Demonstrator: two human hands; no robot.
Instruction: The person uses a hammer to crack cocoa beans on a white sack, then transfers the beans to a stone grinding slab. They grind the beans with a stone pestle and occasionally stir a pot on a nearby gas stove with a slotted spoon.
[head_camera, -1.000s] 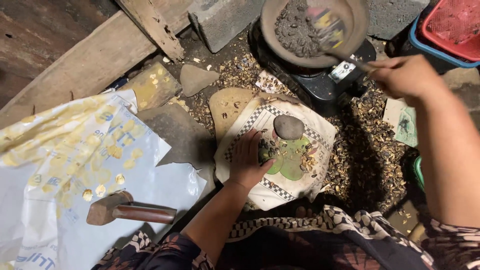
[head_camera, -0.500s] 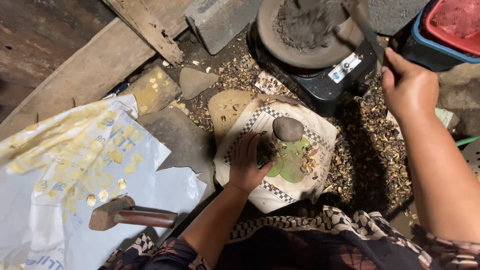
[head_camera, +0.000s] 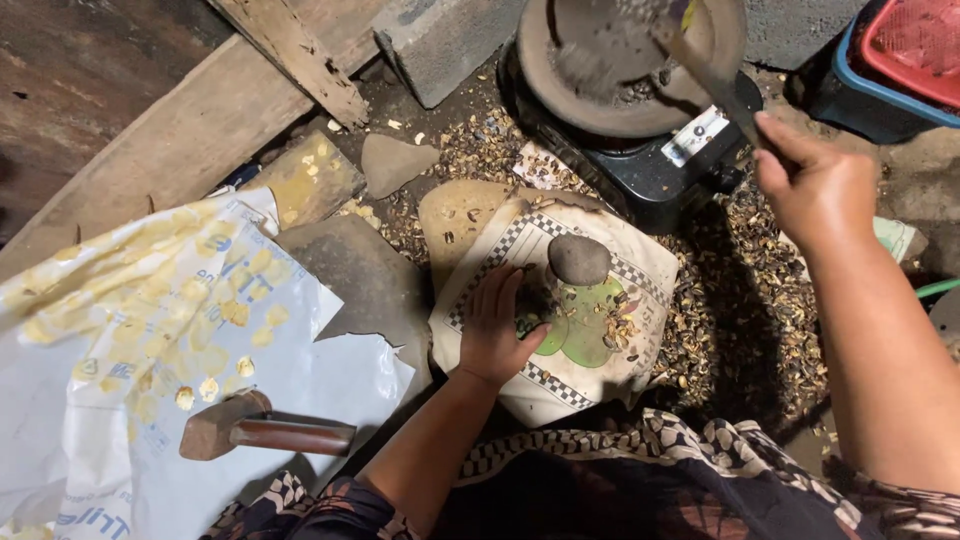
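Note:
My left hand (head_camera: 500, 325) lies flat on a white checkered-edged sack (head_camera: 620, 270) draped over a low block, fingers spread beside a small dark pile. A rounded grey stone (head_camera: 578, 259) sits on the sack just right of my fingertips. My right hand (head_camera: 815, 185) is raised at the upper right, closed around the handle of a long stirring tool (head_camera: 715, 85) whose blurred end reaches into a round pan (head_camera: 600, 105) of dark grainy material. The pan rests on a black stove (head_camera: 650, 170).
Broken shells (head_camera: 745, 300) litter the ground around the stove. A wooden-handled hammer (head_camera: 265, 432) lies on a white plastic sheet (head_camera: 120, 330) spread with flattened yellow pieces. Flat stones (head_camera: 355, 270), a timber plank (head_camera: 290, 55) and a blue tub with a red basket (head_camera: 890, 65) surround the spot.
My right hand has swung from the stove's side up toward the pan with the tool, stirring the contents. The left hand stays on the sack. The camera has shifted slightly.

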